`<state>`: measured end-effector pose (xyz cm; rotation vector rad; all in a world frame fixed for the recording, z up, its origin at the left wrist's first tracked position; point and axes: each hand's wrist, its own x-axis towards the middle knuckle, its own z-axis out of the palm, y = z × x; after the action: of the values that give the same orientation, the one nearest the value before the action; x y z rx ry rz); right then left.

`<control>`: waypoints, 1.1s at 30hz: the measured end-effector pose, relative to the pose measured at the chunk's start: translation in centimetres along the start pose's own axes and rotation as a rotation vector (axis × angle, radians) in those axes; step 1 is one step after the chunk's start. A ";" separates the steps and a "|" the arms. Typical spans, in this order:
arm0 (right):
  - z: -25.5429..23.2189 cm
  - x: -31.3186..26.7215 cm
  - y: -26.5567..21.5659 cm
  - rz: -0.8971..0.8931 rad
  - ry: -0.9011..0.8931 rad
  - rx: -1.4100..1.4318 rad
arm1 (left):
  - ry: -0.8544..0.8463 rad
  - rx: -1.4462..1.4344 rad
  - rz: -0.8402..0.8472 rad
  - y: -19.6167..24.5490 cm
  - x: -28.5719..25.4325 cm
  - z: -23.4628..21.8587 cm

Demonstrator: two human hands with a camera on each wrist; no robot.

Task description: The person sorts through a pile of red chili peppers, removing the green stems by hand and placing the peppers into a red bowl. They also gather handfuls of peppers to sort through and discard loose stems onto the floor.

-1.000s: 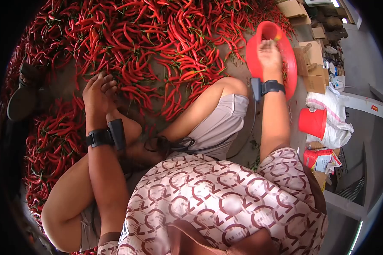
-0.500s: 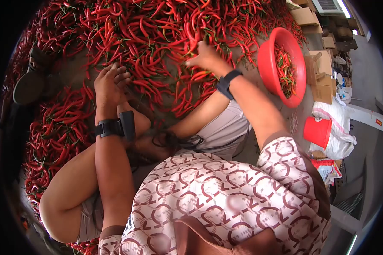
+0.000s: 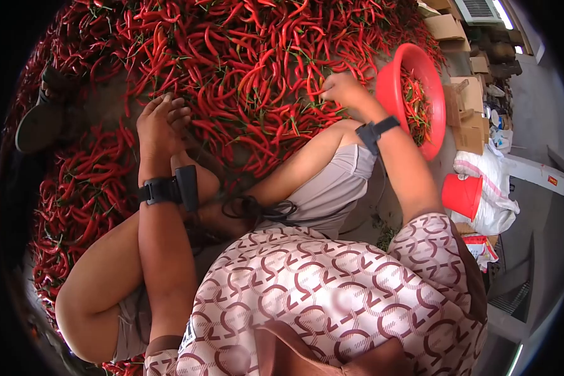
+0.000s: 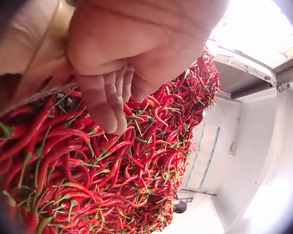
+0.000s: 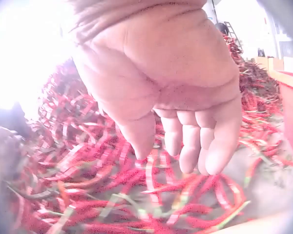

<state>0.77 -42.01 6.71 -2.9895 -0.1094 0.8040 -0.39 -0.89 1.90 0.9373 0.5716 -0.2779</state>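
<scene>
A heap of red chili peppers (image 3: 250, 37) with green stems spreads over the floor. My right hand (image 3: 351, 92) reaches over the near right part of these chilies, a little left of a red plastic basin (image 3: 433, 94). In the right wrist view its fingers (image 5: 188, 156) hang loosely bent, with a gap between them and the thumb and chilies below. Red and orange chilies (image 3: 415, 103) lie inside the basin. My left hand (image 3: 158, 122) is beside the bare foot, fingers relaxed and nothing held; the left wrist view shows chilies (image 4: 102, 165) beneath those fingers.
My crossed legs (image 3: 294, 172) sit before the heap, with black cable near the ankles. A sandal (image 3: 37, 128) stands at the far left. To the right are cardboard boxes (image 3: 470, 119), a small red bucket (image 3: 462, 194) and a white sack (image 3: 498, 197).
The right hand first moved from over the basin left to the chili heap, then shifted back rightward toward the basin. My left hand has stayed by the foot.
</scene>
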 end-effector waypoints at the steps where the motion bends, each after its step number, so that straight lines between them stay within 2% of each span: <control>1: 2.9 3.6 6.6 0.011 -0.131 -0.312 | 0.008 0.007 0.000 0.0 -0.1 0.1; 4: 1.9 1.0 6.5 0.763 -0.228 0.599 | -0.001 0.007 -0.006 0.0 0.3 -0.3; 5: 1.8 0.6 6.0 0.737 -0.184 0.668 | -0.007 0.003 -0.008 -0.1 0.5 -0.5; 8: 1.5 4.1 6.7 0.511 -0.093 1.013 | -0.015 -0.014 -0.010 -0.2 0.8 -0.8; 9: 1.7 4.4 6.7 0.422 0.002 1.014 | -0.024 -0.008 -0.009 -0.2 0.8 -0.8; 10: 1.7 5.2 5.9 0.449 0.051 1.000 | -0.035 -0.001 -0.012 -0.1 0.6 -0.7; 12: 1.5 7.0 4.5 0.593 0.026 0.849 | -0.046 0.001 -0.019 -0.2 0.3 -0.5; 13: 3.1 9.4 6.1 0.667 -0.066 0.778 | -0.041 -0.001 -0.021 -0.1 0.1 -0.6; 14: 3.4 10.6 5.3 0.735 -0.158 0.704 | -0.033 -0.002 -0.020 0.1 0.1 -0.7; 15: 4.6 10.0 5.0 0.694 0.133 0.745 | -0.026 -0.036 -0.033 0.3 0.1 -0.8; 16: 4.4 9.8 4.1 0.728 0.165 0.733 | -0.020 -0.069 -0.047 0.3 0.2 -0.8; 18: 4.1 8.8 2.8 0.719 0.223 0.879 | -0.014 -0.085 -0.053 0.4 0.4 -0.9; 21: 4.4 8.0 3.9 0.791 0.228 1.289 | -0.020 -0.043 -0.036 0.1 0.6 -0.5; 24: 5.6 7.3 5.6 0.881 0.254 1.031 | -0.011 -0.023 -0.022 0.0 0.2 -0.2; 28: 4.5 7.2 4.7 0.692 -0.030 0.545 | -0.019 -0.016 -0.004 -0.1 0.6 -0.5; 31: 3.5 6.5 4.0 0.567 0.007 0.739 | -0.039 -0.025 0.012 -0.1 0.6 -0.7; 33: 4.0 6.7 4.8 0.450 0.071 1.023 | -0.038 -0.020 0.020 -0.1 0.5 -0.7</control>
<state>4.79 -46.18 -0.41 -2.0509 0.7542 0.5214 -0.26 -0.31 1.25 0.9162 0.5296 -0.2714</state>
